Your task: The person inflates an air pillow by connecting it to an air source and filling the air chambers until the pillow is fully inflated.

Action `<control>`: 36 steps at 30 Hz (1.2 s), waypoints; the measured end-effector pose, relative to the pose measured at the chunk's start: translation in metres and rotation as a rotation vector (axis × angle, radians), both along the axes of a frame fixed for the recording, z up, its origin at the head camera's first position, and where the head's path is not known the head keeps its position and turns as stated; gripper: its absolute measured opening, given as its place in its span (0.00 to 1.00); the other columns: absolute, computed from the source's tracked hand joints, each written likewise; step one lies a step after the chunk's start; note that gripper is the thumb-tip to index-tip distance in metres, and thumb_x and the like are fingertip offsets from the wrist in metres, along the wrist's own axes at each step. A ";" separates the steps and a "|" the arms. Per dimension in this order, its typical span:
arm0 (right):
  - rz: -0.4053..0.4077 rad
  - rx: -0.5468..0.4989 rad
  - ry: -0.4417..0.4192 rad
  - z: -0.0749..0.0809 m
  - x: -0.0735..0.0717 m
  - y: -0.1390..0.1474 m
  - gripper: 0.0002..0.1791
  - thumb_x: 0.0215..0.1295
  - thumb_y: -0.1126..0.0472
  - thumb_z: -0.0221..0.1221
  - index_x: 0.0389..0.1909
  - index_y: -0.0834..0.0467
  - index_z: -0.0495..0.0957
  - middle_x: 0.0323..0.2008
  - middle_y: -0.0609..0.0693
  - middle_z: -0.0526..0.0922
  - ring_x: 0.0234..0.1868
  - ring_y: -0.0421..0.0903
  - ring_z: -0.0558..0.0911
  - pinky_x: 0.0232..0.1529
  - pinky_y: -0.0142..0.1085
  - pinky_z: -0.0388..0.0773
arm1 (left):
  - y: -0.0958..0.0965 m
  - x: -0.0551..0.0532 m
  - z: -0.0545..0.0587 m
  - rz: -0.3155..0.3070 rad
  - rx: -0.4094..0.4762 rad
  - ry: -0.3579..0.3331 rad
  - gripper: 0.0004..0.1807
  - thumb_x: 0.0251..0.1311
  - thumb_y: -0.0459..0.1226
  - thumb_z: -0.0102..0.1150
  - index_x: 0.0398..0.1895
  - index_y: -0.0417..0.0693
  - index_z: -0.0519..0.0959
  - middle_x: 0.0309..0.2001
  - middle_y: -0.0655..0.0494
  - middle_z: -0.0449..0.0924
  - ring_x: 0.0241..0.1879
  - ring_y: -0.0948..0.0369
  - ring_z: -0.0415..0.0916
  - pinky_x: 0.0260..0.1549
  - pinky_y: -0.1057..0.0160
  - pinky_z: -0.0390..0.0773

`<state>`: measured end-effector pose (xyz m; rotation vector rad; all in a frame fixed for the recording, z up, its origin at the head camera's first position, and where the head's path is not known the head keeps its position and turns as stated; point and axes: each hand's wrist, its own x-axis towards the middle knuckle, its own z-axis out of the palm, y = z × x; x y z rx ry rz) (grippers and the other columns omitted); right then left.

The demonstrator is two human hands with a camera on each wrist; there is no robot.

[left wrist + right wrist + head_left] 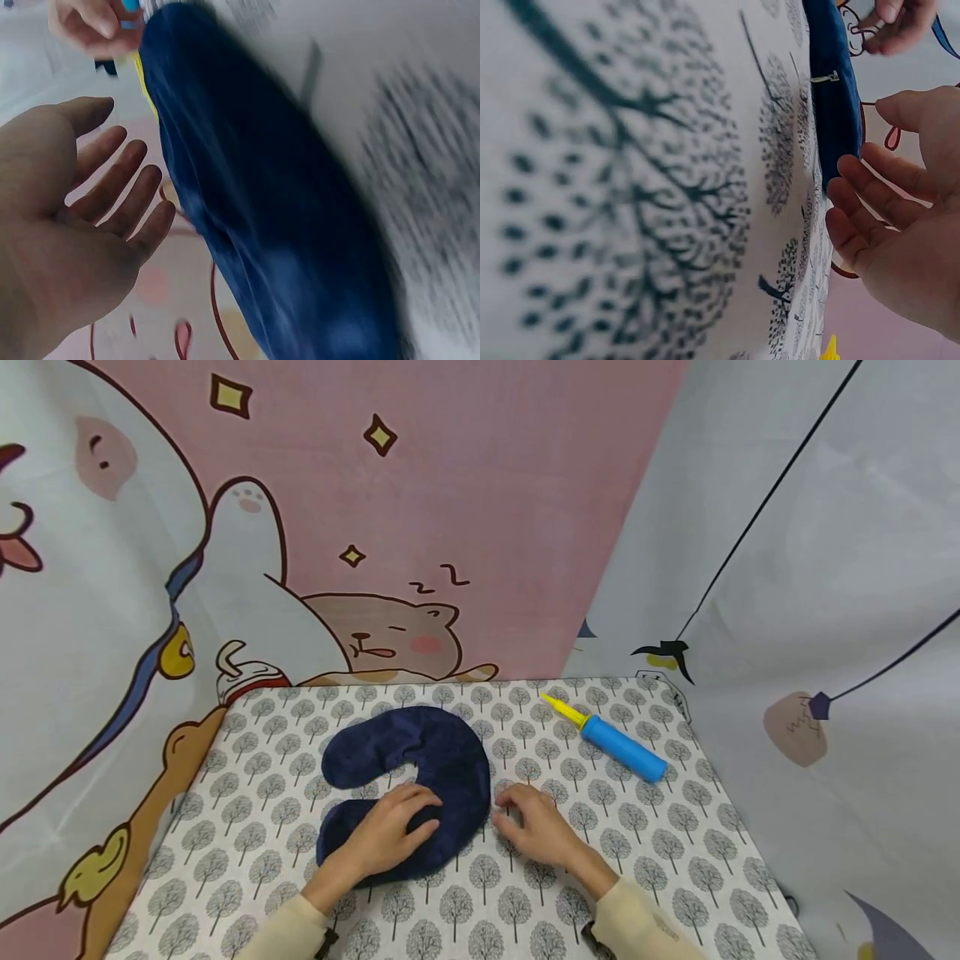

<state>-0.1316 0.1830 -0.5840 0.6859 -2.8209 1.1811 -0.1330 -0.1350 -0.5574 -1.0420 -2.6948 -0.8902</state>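
A navy U-shaped neck pillow lies flat on the table, its gap facing left. My left hand hovers over the pillow's near arm, fingers loosely bent and holding nothing; in the left wrist view the palm shows bare beside the blue fabric. Just off the pillow's right edge is my right hand, fingers relaxed and slightly curved around nothing. From the right wrist view, a small zipper pull shows on the pillow's side, beyond the fingertips.
A blue hand pump with a yellow nozzle lies at the back right of the table. The tabletop cloth carries a tree print. Cartoon-printed curtains hang behind and at both sides.
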 end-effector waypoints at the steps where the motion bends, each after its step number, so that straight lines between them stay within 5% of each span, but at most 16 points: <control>1: 0.007 0.006 0.009 0.000 0.002 0.000 0.11 0.76 0.58 0.72 0.53 0.58 0.88 0.49 0.52 0.90 0.48 0.51 0.87 0.53 0.42 0.84 | 0.006 0.001 0.000 -0.015 -0.006 -0.010 0.17 0.74 0.38 0.75 0.62 0.45 0.88 0.62 0.47 0.88 0.63 0.49 0.87 0.61 0.44 0.89; 13: 0.076 0.062 0.043 -0.006 0.007 -0.002 0.13 0.75 0.57 0.73 0.54 0.58 0.87 0.50 0.50 0.90 0.50 0.46 0.86 0.55 0.43 0.85 | 0.040 0.011 -0.022 -0.009 -0.086 -0.048 0.22 0.71 0.46 0.79 0.64 0.49 0.88 0.65 0.49 0.87 0.65 0.51 0.85 0.65 0.46 0.87; 22: 0.097 0.098 0.042 -0.011 0.006 -0.006 0.14 0.74 0.55 0.74 0.54 0.57 0.87 0.48 0.48 0.89 0.49 0.43 0.86 0.54 0.39 0.86 | 0.042 0.010 -0.031 0.056 -0.097 -0.055 0.23 0.66 0.44 0.83 0.61 0.48 0.88 0.60 0.51 0.88 0.58 0.53 0.87 0.57 0.49 0.90; 36: 0.084 0.106 0.006 -0.009 0.004 -0.020 0.11 0.71 0.53 0.77 0.45 0.54 0.88 0.37 0.45 0.86 0.39 0.36 0.78 0.43 0.31 0.79 | 0.038 0.007 -0.035 0.054 0.002 -0.114 0.10 0.65 0.36 0.79 0.46 0.47 0.90 0.41 0.56 0.90 0.40 0.61 0.89 0.41 0.65 0.88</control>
